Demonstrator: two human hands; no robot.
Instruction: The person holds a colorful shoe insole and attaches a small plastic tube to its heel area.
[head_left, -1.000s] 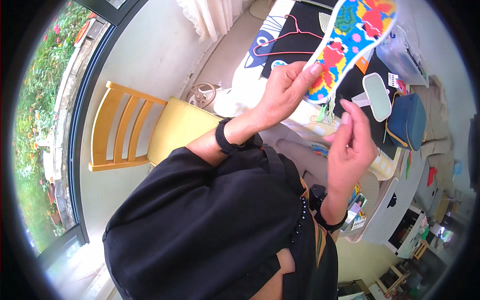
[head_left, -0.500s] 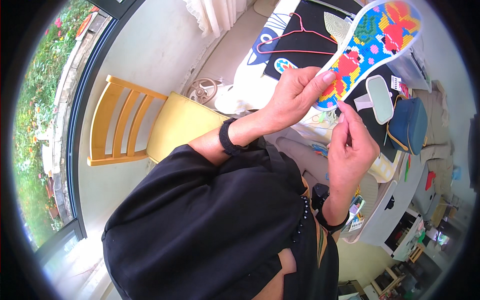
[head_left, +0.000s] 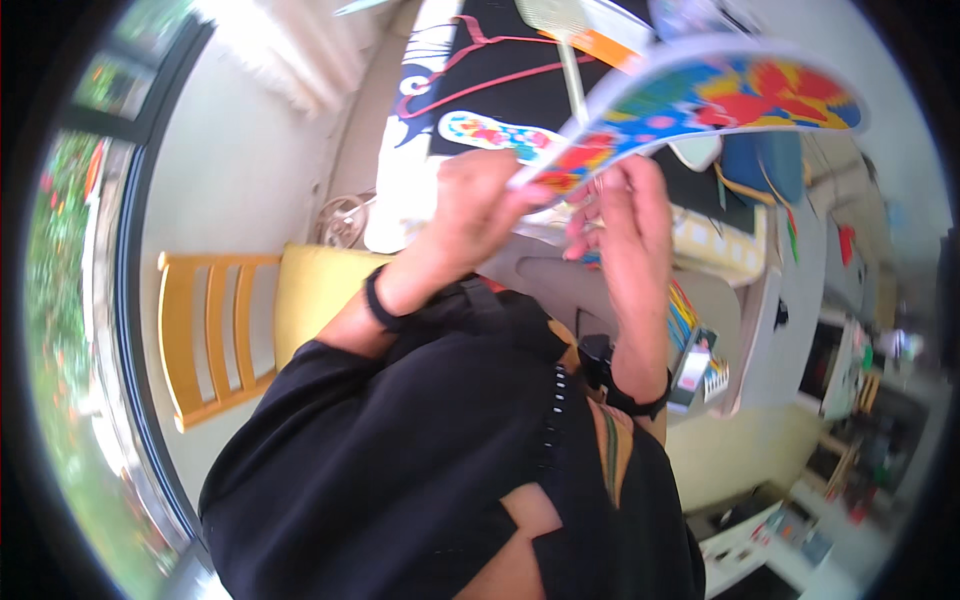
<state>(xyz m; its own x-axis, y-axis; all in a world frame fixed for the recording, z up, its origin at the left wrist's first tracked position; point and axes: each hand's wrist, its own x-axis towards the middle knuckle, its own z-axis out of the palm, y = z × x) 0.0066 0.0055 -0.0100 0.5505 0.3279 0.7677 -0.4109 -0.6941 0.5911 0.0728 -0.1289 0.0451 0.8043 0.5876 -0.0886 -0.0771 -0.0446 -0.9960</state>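
A cross-stitched insole (head_left: 720,100) with a white rim and red, yellow, blue and green patterning is held up over the table, tilted and blurred. My left hand (head_left: 470,210) is closed on its narrow near end, thumb on top. Just under that end is my right hand (head_left: 632,225), its fingers curled and partly smeared, the tips close to the insole's lower edge. Whatever lies between those fingertips is too small to make out. A second patterned insole (head_left: 495,133) lies on the dark table mat behind my left hand.
On the dark mat lie a pink hanger (head_left: 480,75) and a pale fly swatter (head_left: 555,22). A blue bag (head_left: 768,165) stands at the right. A yellow-seated wooden chair (head_left: 215,330) is to my left; a phone (head_left: 693,368) lies beyond my right wrist.
The view has shifted. The insole has tilted to a flatter, more sideways angle. My right hand's fingers have gone from a pinch beside the insole's near end to a looser curl beneath it.
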